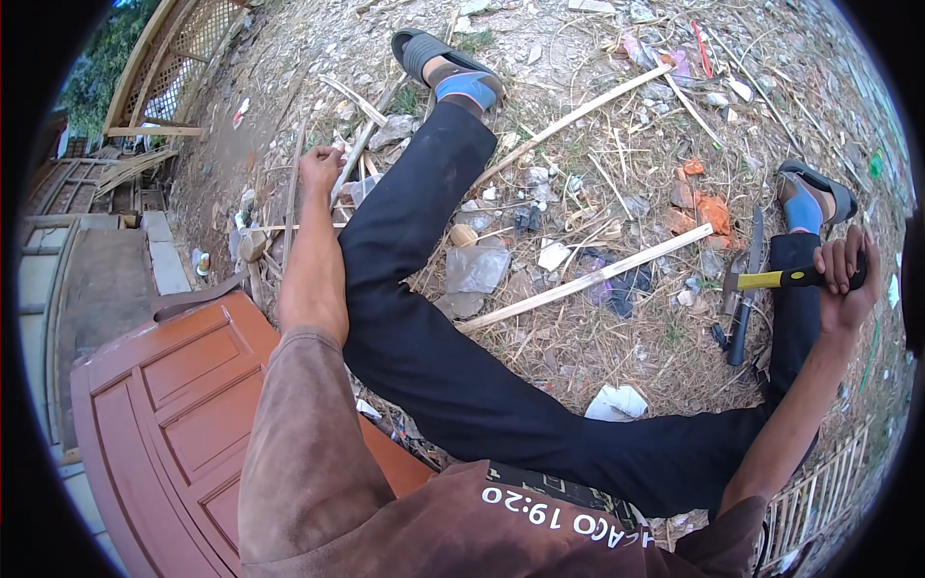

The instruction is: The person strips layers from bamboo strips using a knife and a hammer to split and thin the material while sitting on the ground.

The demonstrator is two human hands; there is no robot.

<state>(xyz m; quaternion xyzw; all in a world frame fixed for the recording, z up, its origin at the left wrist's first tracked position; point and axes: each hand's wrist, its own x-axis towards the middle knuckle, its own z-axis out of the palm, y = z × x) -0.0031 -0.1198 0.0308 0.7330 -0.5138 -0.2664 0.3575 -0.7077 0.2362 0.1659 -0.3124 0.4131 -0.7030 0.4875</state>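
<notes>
My right hand [844,264], at the far right beside my lower leg, is wrapped round the black and yellow handle of a hammer [761,280]. The hammer is held roughly level, its head toward the left. Below it on the ground lies a knife [740,332] with a dark handle and a long blade. On the left, my left hand [322,166] is closed with the fingertips together. Whatever it may hold is too small to make out. It is nearest to a pale pole [355,157] on the ground, beside my outstretched leg.
Wooden strips [588,276] and another long stick [578,120] lie between my legs among dry grass and litter. Orange brick pieces [711,212] lie near the knife. A red-brown panelled door [183,385] lies at the lower left. A lattice frame [183,72] stands far left.
</notes>
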